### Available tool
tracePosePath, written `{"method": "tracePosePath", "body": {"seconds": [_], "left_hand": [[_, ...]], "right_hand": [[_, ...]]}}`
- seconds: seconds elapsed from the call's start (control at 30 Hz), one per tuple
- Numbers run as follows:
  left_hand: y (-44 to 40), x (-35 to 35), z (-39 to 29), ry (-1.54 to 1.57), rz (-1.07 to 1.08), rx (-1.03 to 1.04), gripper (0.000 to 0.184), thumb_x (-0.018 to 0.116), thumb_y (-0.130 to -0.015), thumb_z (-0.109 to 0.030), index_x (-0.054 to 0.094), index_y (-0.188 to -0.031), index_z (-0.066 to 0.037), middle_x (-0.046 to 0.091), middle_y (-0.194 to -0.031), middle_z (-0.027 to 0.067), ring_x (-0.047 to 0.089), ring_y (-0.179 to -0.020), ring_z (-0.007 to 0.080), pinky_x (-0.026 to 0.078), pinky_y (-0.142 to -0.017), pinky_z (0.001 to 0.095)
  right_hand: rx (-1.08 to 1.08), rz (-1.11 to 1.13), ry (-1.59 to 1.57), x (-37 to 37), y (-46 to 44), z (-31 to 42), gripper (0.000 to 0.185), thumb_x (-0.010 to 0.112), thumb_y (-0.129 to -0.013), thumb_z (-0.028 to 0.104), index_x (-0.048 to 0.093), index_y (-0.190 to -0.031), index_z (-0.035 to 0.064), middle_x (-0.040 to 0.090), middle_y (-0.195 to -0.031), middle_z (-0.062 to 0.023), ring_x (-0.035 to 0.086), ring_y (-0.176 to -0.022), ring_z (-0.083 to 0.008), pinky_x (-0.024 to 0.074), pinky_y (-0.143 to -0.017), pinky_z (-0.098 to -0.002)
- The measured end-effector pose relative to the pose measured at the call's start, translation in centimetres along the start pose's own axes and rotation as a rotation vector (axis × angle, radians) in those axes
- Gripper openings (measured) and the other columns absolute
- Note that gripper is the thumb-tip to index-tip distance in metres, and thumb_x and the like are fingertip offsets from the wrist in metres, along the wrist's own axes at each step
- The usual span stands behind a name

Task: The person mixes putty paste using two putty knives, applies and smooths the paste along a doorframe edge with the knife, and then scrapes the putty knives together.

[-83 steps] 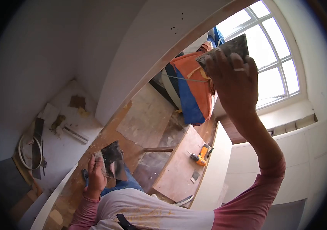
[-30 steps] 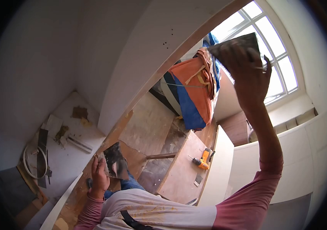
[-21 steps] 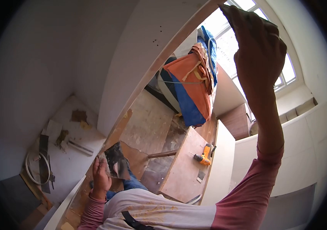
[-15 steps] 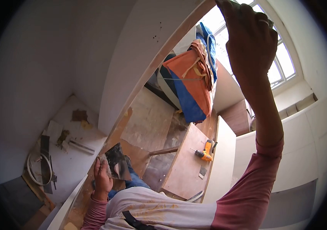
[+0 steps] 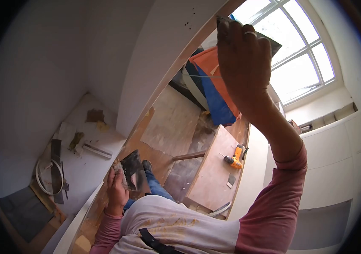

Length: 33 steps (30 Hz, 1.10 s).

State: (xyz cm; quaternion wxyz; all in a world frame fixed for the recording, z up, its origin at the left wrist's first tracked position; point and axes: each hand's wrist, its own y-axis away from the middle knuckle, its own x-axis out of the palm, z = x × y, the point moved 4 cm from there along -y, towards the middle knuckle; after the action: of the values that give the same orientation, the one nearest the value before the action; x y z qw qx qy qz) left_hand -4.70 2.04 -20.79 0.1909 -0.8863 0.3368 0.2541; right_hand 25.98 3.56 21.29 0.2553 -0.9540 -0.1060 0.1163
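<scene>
My right hand (image 5: 245, 63) is raised high, its fingers closed on a flat dark putty blade (image 5: 275, 45). One corner of that blade is at or very near the edge of the tall pale panel (image 5: 146, 55); I cannot tell whether they touch. Low on the left, my left hand (image 5: 117, 190) grips a second flat blade (image 5: 133, 168), dark and smeared with pale filler. Its fingers wrap the near side, beside the panel's lower end. The underside of my right hand's grip is hidden.
An orange drill (image 5: 234, 160) lies on a wooden board (image 5: 214, 173) to the right. Orange and blue bags (image 5: 216, 101) stand beyond, near the bright window (image 5: 295, 38). On the left, a white surface (image 5: 89, 163) carries scraps and a coiled white strip (image 5: 38, 180).
My right hand has come down and leftward with its blade, showing more of the window. My left hand still holds its blade, nearly unmoved. The view has shifted slightly.
</scene>
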Motion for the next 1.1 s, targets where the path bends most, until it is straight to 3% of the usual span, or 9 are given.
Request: {"method": "tracePosePath", "body": {"seconds": [0.17, 0.4, 0.53, 0.63, 0.67, 0.73, 0.87, 1.0, 1.1], "left_hand": [[0.6, 0.5, 1.3, 0.067, -0.004, 0.013, 0.071, 0.066, -0.076, 0.005, 0.052, -0.146, 0.008, 0.043, -0.15, 0.0375, 0.042, -0.142, 0.0508, 0.032, -0.121, 0.0505], [0.6, -0.1, 1.0, 0.065, 0.016, 0.032, 0.072, 0.067, -0.074, 0.006, 0.054, -0.145, 0.007, 0.044, -0.15, 0.0354, 0.041, -0.143, 0.0486, 0.031, -0.122, 0.0487], [0.0, -0.2, -0.1, -0.064, -0.027, 0.056, 0.073, 0.067, -0.073, 0.008, 0.054, -0.145, 0.007, 0.044, -0.151, 0.0343, 0.041, -0.144, 0.0469, 0.032, -0.122, 0.0465], [-1.2, 0.5, -0.4, 0.004, -0.085, 0.031, 0.07, 0.068, -0.076, 0.007, 0.053, -0.145, 0.007, 0.043, -0.152, 0.0344, 0.04, -0.144, 0.0474, 0.033, -0.122, 0.0467], [-1.6, 0.9, -0.3, 0.009, -0.104, 0.014, 0.069, 0.069, -0.078, 0.006, 0.052, -0.145, 0.007, 0.042, -0.152, 0.0345, 0.04, -0.144, 0.0478, 0.033, -0.121, 0.047], [-4.5, 1.2, -0.5, 0.884, -0.245, -0.344, 0.068, 0.07, -0.079, 0.004, 0.051, -0.145, 0.006, 0.042, -0.152, 0.0349, 0.04, -0.143, 0.0487, 0.033, -0.121, 0.0479], [-9.2, 2.6, -3.2, 1.241, -0.396, -0.341, 0.048, 0.061, -0.095, -0.01, 0.051, -0.14, 0.002, 0.051, -0.142, 0.0252, 0.049, -0.133, 0.0384, 0.043, -0.111, 0.0445], [-11.6, 2.7, -5.5, 1.214, -0.371, -0.332, 0.035, 0.048, -0.11, -0.027, 0.049, -0.137, -0.004, 0.058, -0.134, 0.0117, 0.062, -0.12, 0.0209, 0.057, -0.096, 0.0357], [-11.6, 0.3, -8.4, 1.39, -0.405, -0.393, 0.029, 0.048, -0.109, -0.023, 0.052, -0.13, -0.003, 0.061, -0.125, 0.0122, 0.063, -0.112, 0.0213, 0.057, -0.091, 0.0343]], "right_hand": [[-0.026, 0.094, 0.001, 0.6, 1.8, 4.1, 0.026, 0.068, -0.088, 0.022, 0.072, -0.108, 0.007, 0.059, -0.108, -0.0049, 0.056, -0.103, -0.0193, 0.0435, -0.079, -0.0367], [-0.115, 0.309, -0.029, 0.8, 4.2, 9.4, 0.035, 0.065, -0.09, 0.024, 0.069, -0.119, 0.0054, 0.058, -0.116, -0.0055, 0.055, -0.109, -0.0189, 0.0462, -0.079, -0.0364], [-0.198, 0.349, -0.041, 0.9, 6.0, 12.7, 0.028, 0.065, -0.088, 0.02, 0.075, -0.11, 0.0055, 0.06, -0.106, -0.0084, 0.055, -0.1, -0.0238, 0.0453, -0.077, -0.0401], [-0.132, 0.369, -0.264, -0.3, 7.2, 12.9, 0.032, 0.065, -0.088, 0.021, 0.073, -0.115, 0.0057, 0.061, -0.105, -0.0085, 0.056, -0.101, -0.024, 0.0469, -0.077, -0.0395], [-0.002, 0.279, -0.483, -0.8, 7.8, 12.5, 0.036, 0.068, -0.086, 0.013, 0.07, -0.121, 0.0061, 0.061, -0.102, -0.0101, 0.058, -0.106, -0.0249, 0.0495, -0.079, -0.0394], [0.141, 0.325, -0.962, -2.1, 9.2, 11.2, 0.038, 0.066, -0.086, 0.005, 0.069, -0.124, 0.0054, 0.063, -0.109, -0.0128, 0.06, -0.112, -0.0275, 0.0513, -0.084, -0.0402], [0.44, 0.206, -1.975, -5.2, 13.9, 13.7, 0.046, 0.061, -0.087, -0.009, 0.066, -0.13, 0.0061, 0.064, -0.123, -0.0174, 0.061, -0.121, -0.0329, 0.051, -0.097, -0.0399], [0.471, 0.049, -1.948, -8.6, 17.4, 16.9, 0.057, 0.06, -0.085, -0.014, 0.065, -0.137, 0.0087, 0.062, -0.129, -0.0187, 0.061, -0.116, -0.0393, 0.05, -0.099, -0.0432], [0.435, 0.071, -1.798, -7.7, 19.6, 18.4, 0.067, 0.061, -0.078, -0.018, 0.065, -0.138, 0.0111, 0.061, -0.131, -0.0179, 0.06, -0.113, -0.0394, 0.0507, -0.098, -0.0447]]}}
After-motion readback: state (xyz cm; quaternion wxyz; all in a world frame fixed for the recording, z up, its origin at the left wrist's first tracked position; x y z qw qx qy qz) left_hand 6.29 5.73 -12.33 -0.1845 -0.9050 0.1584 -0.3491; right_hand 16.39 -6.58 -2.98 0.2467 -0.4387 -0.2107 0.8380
